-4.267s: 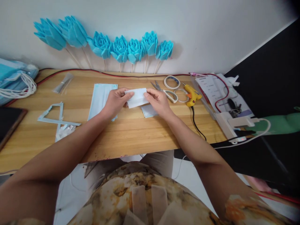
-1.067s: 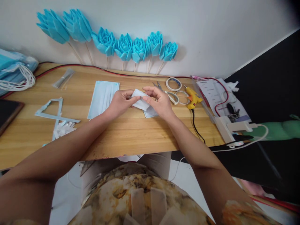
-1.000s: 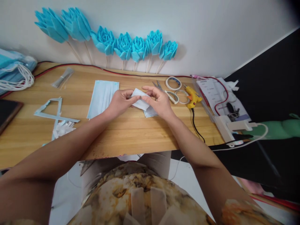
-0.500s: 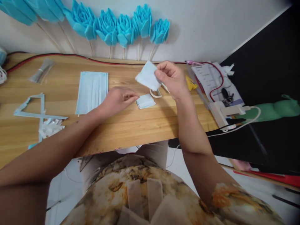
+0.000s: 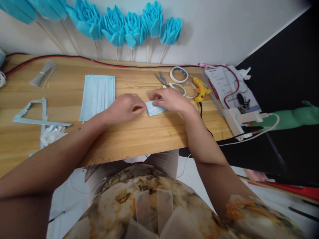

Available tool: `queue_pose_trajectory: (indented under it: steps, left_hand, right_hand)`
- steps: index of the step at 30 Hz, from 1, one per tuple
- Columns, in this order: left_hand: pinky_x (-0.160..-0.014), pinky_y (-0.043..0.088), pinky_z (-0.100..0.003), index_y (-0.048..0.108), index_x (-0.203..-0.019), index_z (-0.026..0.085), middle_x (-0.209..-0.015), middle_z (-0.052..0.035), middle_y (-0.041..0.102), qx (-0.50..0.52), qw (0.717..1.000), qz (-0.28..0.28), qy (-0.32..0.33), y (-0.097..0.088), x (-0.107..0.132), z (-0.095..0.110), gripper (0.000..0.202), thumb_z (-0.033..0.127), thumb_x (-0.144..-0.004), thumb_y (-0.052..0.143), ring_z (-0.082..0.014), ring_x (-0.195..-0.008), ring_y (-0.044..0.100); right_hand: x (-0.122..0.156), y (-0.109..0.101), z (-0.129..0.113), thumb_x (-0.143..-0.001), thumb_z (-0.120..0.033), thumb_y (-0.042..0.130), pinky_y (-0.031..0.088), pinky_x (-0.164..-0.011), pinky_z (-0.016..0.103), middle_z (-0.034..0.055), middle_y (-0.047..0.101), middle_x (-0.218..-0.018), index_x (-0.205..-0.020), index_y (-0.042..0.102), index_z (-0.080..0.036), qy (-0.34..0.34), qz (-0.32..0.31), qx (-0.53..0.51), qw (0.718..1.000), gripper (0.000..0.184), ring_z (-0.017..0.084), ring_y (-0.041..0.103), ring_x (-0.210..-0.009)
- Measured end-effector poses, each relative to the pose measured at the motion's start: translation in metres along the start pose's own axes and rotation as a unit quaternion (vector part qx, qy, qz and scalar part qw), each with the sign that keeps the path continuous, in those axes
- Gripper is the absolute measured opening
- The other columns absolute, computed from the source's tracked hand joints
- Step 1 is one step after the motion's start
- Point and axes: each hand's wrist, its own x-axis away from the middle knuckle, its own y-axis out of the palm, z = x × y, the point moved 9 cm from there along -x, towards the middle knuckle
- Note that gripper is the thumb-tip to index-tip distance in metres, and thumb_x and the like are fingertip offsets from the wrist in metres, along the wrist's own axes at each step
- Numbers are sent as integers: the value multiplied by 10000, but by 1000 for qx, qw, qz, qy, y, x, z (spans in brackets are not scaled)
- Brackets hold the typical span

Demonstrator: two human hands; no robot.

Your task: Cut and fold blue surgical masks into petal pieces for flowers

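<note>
Locate the folded blue piece flat on the table, directly between your two hands. From your right hand it lies toward the left and slightly below; from your left hand it lies off the fingertips to the right. The visible part is longer from left to right than from front to back, so its long axis appears to run across your front; its right end is covered, and the full length cannot be confirmed. Your right hand is the nearer: its thumb lies on the upper face, with the fingers beyond it. Whether that grip clamps the piece or only presses it, you cannot tell from this view. Your left grip is narrow, thumb and forefinger close together at the left edge; a pinch on the material cannot be confirmed. Note the scissors just beyond your right fingers, with the tape roll and the yellow glue gun farther right. A flat pleated mask lies beside your left hand, on its far side. As to containers, a clear plastic edge shows at the right, possibly of a tray, beside printed paper; its contents cannot be made out.
</note>
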Motion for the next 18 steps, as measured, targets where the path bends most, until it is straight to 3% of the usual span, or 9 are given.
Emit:
queue_pose_trajectory:
  steps: [5,10,15,18]
  left_hand:
    - [-723,481,-267,784,-824,191,-803,-27,768,29,994,53,-96,-16,1,-18,243,388,-884,655,-168,-755,660]
    - [-787,505,-287,769,-927,162,-852,-51,753,115,976,133,-132,-30,4,-23,409,546,-915,631,-180,-821,657]
    - [-768,527,-314,733,-901,140,-804,-83,714,247,953,98,-146,-17,2,-21,638,740,-915,515,-209,-850,682]
    - [-755,523,-301,736,-881,140,-825,-78,728,272,949,60,-147,-9,1,-19,581,715,-820,676,-198,-832,676]
  right_hand:
    - [4,2,-12,-855,-224,673,311,-654,319,55,744,-896,-886,737,-195,-27,-22,70,997,77,195,595,-782]
    - [5,-9,-27,-883,-270,629,400,-731,306,34,735,-914,-916,711,-187,-77,56,-62,993,121,177,609,-812]
    - [7,-24,-26,-890,-352,641,437,-734,296,9,717,-860,-890,696,-188,-94,162,-156,970,172,157,600,-778]
    - [7,-23,-26,-902,-372,646,451,-711,290,0,712,-815,-872,702,-192,-103,180,-177,962,191,148,599,-741]
